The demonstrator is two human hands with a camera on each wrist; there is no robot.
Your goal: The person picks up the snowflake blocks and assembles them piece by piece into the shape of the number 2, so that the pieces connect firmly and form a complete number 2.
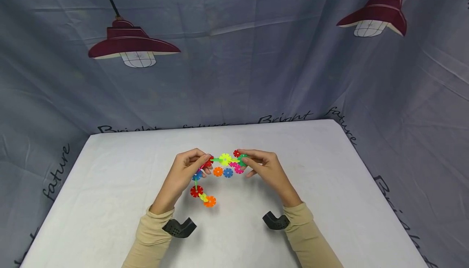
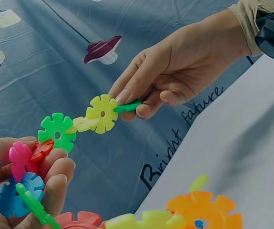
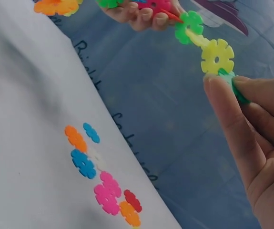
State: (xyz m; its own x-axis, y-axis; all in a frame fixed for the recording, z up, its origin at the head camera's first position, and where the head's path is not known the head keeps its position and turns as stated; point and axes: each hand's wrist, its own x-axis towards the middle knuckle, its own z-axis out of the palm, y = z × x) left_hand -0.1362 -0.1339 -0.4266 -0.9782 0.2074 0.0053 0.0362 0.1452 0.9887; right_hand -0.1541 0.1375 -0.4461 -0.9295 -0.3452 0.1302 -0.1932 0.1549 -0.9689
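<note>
A chain of colourful flower-shaped interlocking plastic discs hangs between both hands above the table. My left hand (image 1: 183,168) grips its red and pink discs (image 2: 22,160). Below that hand dangles a tail with a blue disc (image 2: 20,193), then green, red and yellow ones, ending in an orange disc (image 1: 210,201). My right hand (image 1: 269,165) pinches a green disc (image 3: 240,93) at the other end, between thumb and fingers. That disc joins a yellow disc (image 3: 217,57), which is followed by another yellow one and a green disc (image 2: 57,132).
Loose discs lie on the white table (image 1: 293,146) beyond the hands, among them an orange disc (image 3: 76,138), a blue disc (image 3: 83,163), pink discs (image 3: 107,193) and a red disc (image 3: 133,201). A printed grey-blue curtain (image 1: 227,76) stands behind the table.
</note>
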